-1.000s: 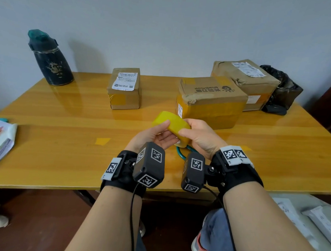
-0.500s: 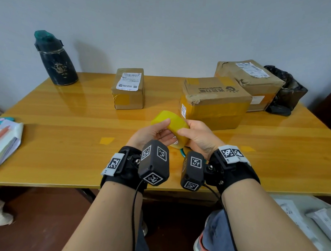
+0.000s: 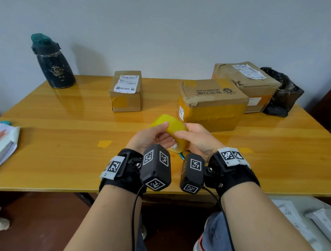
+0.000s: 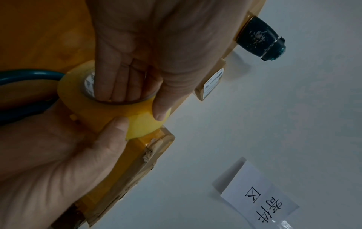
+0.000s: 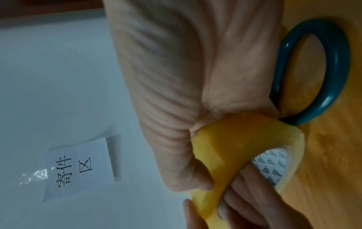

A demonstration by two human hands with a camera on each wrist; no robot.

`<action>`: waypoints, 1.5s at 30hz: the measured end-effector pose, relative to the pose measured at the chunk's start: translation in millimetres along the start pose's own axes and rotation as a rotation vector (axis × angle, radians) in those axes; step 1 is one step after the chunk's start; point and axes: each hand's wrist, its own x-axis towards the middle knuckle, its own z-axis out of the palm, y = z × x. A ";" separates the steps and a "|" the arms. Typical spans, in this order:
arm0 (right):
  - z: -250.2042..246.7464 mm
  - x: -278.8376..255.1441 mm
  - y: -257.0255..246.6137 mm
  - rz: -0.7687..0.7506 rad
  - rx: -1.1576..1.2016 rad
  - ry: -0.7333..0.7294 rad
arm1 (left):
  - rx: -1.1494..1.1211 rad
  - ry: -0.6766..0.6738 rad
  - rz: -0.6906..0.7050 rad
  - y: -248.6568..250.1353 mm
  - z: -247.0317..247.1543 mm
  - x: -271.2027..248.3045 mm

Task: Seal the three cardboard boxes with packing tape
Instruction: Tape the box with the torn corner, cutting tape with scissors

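Head view: teal scissor handle (image 3: 181, 156) mostly hidden behind wrists. Yellow round packing-tape roll (image 3: 171, 125) above wooden counter (image 3: 65, 140), near boxes; left hand (image 3: 151, 137) fingers through core, right hand (image 3: 196, 139) gripping rim.

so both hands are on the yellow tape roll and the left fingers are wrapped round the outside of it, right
Not quite. Both hands hold the yellow tape roll, but the left hand has its fingers inside the roll's core, thumb outside. The left wrist view shows it; the right hand holds the outside.
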 end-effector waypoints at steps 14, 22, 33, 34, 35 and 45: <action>4.7 -2.1 3.4 0.015 0.114 0.029 | 0.043 0.005 0.008 -1.8 2.0 -6.4; -4.8 -4.9 6.9 0.013 0.180 -0.090 | 0.031 -0.017 -0.011 -0.3 0.8 -9.3; 0.1 -6.9 3.2 -0.033 0.067 -0.055 | 0.018 -0.027 -0.019 -0.3 1.7 -11.9; -0.3 -6.5 3.4 -0.027 0.075 -0.053 | 0.016 -0.027 -0.020 -0.1 1.7 -12.1; -0.7 -6.2 4.0 -0.018 0.094 -0.049 | 0.019 -0.028 -0.021 -0.2 1.6 -12.4; -2.5 -5.9 4.4 -0.018 0.169 -0.066 | 0.022 -0.036 -0.031 1.2 2.2 -13.6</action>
